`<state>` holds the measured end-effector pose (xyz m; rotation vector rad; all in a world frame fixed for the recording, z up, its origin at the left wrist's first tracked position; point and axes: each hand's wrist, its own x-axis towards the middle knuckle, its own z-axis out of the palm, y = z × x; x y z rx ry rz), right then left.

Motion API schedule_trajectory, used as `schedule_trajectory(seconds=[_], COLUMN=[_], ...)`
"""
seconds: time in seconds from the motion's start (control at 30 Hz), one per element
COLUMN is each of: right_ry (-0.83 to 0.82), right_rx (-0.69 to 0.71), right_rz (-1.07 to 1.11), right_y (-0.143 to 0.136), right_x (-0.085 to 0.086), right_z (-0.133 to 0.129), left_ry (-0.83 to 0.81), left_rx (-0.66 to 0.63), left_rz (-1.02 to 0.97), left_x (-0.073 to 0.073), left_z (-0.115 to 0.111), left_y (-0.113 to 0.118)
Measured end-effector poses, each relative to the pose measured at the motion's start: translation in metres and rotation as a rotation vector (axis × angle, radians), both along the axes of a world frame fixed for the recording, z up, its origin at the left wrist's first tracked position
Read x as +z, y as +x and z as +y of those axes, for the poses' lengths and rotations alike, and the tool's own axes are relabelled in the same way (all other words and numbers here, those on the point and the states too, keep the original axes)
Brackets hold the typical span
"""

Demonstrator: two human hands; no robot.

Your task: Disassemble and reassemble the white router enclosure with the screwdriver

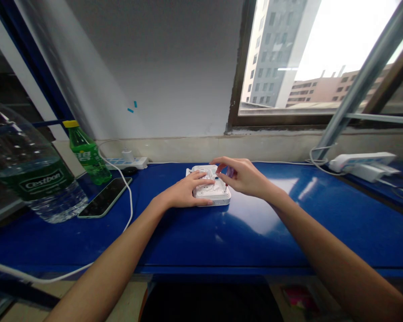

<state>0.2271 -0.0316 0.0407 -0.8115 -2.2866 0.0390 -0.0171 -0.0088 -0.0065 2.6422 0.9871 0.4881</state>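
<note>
A white rectangular case (212, 195) with rounded corners and a patterned, uneven top lies on the blue table. My left hand (184, 190) rests on its left part, fingers spread over the top and thumb along the near edge. Over the case's right side is my right hand (243, 176), with thumb and fingertips pinched on a small translucent purple piece (230, 171). Most of that piece is hidden by the fingers, so its kind does not show. Below the right fingertips, a small reddish spot (226, 187) shows at the case's right edge.
At left stand a large water bottle (43, 179) and a green drink bottle (87, 154), with a phone (105, 199) beside them. A white cable (130, 201) runs across the blue table (201, 241). Power strips (137, 163) lie along the wall; a metal post (356, 85) rises at right.
</note>
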Motion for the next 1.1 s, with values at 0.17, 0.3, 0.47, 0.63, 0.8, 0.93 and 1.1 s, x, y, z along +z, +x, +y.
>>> schedule_trajectory(seconds=[0.17,0.3,0.47,0.63,0.8,0.93,1.1], right_ry=[0.024,0.014,0.007,-0.026,-0.029,-0.032,-0.018], right_rx=[-0.003,-0.006,-0.045,-0.02,-0.02,-0.012,0.007], right_rz=[-0.014,0.014,-0.019,0.008,0.009,0.022,0.018], right_y=[0.0,-0.0005,-0.0011,-0.0002,-0.0007,-0.0004,0.0003], right_x=[-0.0005,-0.0009,-0.0002,-0.001,0.0001,-0.0007,-0.0018], right_z=[-0.0004,0.0007,-0.0003,0.0009,-0.0003,0.0004,0.0004], left_ry=[-0.004,-0.001,-0.001,-0.014,-0.018,-0.019,-0.02], left_rx=[0.001,0.003,0.002,0.006,0.002,0.0,0.0], left_rz=[0.01,0.008,0.007,0.004,-0.003,0.001,-0.008], left_x=[0.0001,-0.0014,-0.0014,-0.0001,-0.0006,-0.0012,0.0], left_z=[0.0,0.001,0.0009,-0.0002,0.0006,0.001,-0.0001], left_y=[-0.0002,-0.0006,-0.0002,-0.0008,-0.0013,-0.0011,-0.0005])
